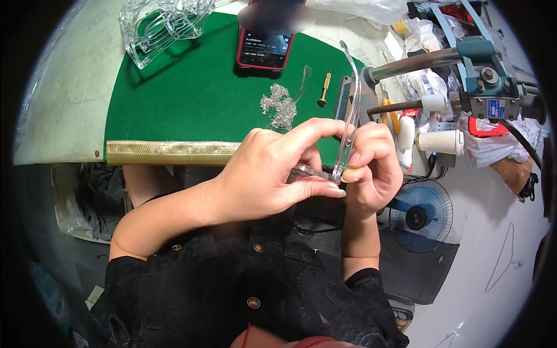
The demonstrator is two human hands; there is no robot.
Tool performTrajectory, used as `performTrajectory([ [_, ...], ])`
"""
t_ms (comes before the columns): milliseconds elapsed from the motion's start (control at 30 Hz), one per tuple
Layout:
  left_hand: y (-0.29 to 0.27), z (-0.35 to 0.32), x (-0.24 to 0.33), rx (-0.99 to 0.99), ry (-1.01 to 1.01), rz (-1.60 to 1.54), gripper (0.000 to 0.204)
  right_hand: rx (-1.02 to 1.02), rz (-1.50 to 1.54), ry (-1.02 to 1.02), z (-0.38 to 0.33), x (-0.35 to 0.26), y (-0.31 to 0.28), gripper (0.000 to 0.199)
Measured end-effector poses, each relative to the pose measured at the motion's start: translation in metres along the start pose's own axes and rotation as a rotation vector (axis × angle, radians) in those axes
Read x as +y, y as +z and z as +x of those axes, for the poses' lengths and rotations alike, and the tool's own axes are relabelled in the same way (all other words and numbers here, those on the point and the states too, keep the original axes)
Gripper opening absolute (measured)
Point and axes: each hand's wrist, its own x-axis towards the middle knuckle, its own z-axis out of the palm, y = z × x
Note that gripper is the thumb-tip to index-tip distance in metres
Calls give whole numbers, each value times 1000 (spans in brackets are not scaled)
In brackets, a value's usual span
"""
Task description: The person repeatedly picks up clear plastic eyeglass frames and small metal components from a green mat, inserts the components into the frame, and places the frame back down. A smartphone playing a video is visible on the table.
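My left hand (264, 165) is closed on a clear glasses frame (313, 171), its fingers and thumb hiding most of the front. From the frame's hinge end a clear temple arm (350, 124) points up and away. My right hand (371, 165) pinches that temple near the hinge with thumb and fingertips. Beyond my hands, a heap of tiny shiny metal parts (281, 107) lies on the green mat (174, 98). A loose clear temple (304, 83) touches the heap's right side. To its right lies a small brass screwdriver (325, 89).
Clear glasses frames (165, 29) are piled at the far left. A phone in a red case (264, 46) stands at the mat's far edge. A teal metal bench machine (484, 69) reaches in from the right, near a white cup (441, 142). A blue fan (418, 217) sits lower right.
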Motion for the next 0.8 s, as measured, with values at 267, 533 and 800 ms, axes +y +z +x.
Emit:
performTrajectory([
  [267, 7, 8, -5, 7, 30, 30, 67, -21, 748, 657, -9, 5, -6, 30],
  [533, 39, 58, -17, 98, 122, 82, 64, 241, 443, 336, -6, 7, -30, 39],
  [800, 85, 111, -51, 55, 271, -74, 18, 402, 349, 326, 5, 30, -104, 33],
])
